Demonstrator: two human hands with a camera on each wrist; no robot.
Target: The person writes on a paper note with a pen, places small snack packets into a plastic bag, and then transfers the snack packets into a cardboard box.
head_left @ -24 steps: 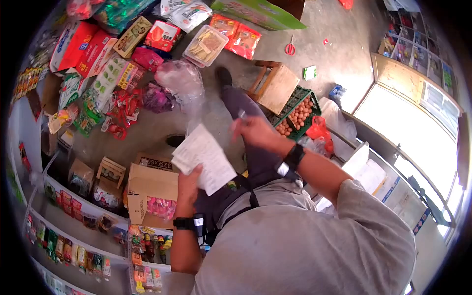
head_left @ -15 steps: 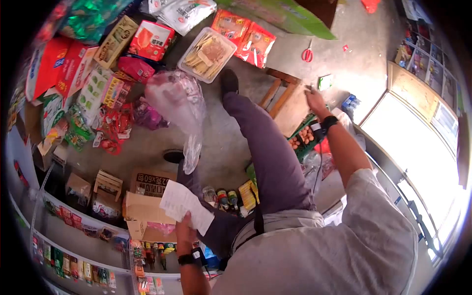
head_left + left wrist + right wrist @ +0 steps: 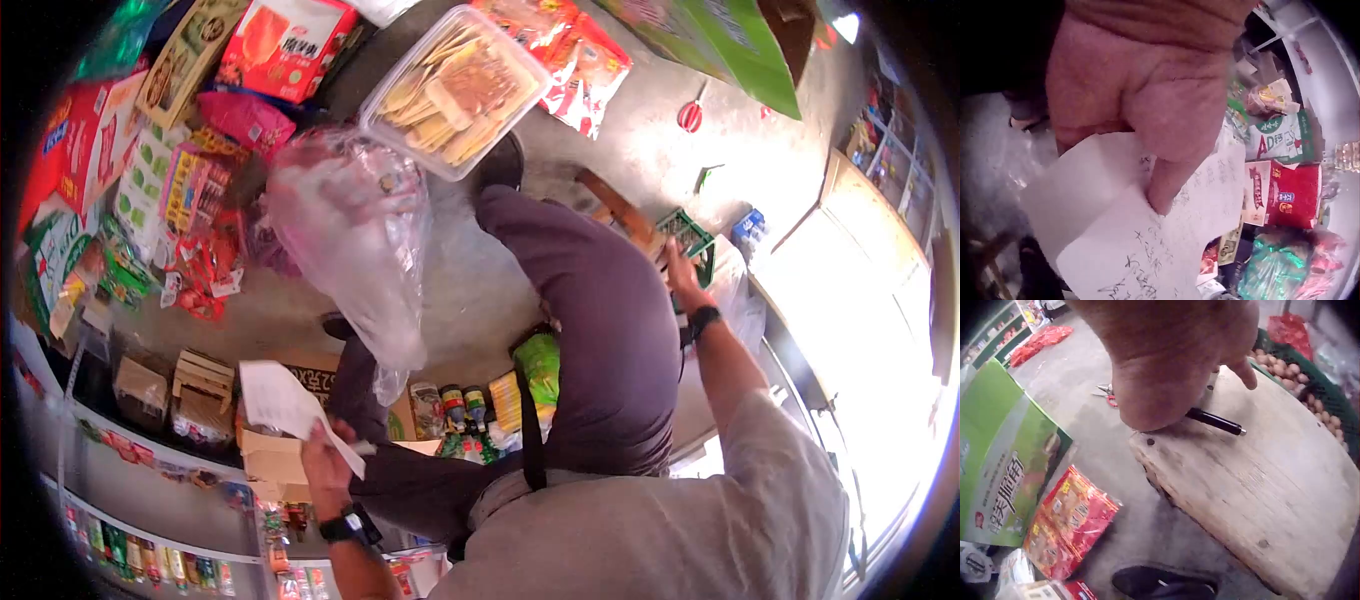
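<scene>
My left hand (image 3: 325, 468) grips white paper sheets (image 3: 280, 398); handwriting shows on them in the left wrist view, with the thumb lying across. A small pale stick-like item (image 3: 362, 449) shows beside these fingers. On my other side, the right hand (image 3: 1175, 375) rests at the edge of a wooden stool (image 3: 1260, 475). From under its palm a black pen (image 3: 1216, 421) sticks out over the stool top, held in the hand; most of the fingers are hidden. My bent leg (image 3: 600, 330) covers part of the stool in the head view.
A green crate of eggs (image 3: 1291, 372) stands beside the stool. Red-handled scissors (image 3: 690, 115), a clear tub of yellowish strips (image 3: 455, 90), a plastic bag (image 3: 350, 220) and snack packets (image 3: 205, 265) lie about the floor. Shelves (image 3: 150, 500) with bottles line the lower left.
My right hand has moved from over my lap to the stool. The left hand has shifted left and down with the paper. My body has lowered, so the floor goods look closer.
</scene>
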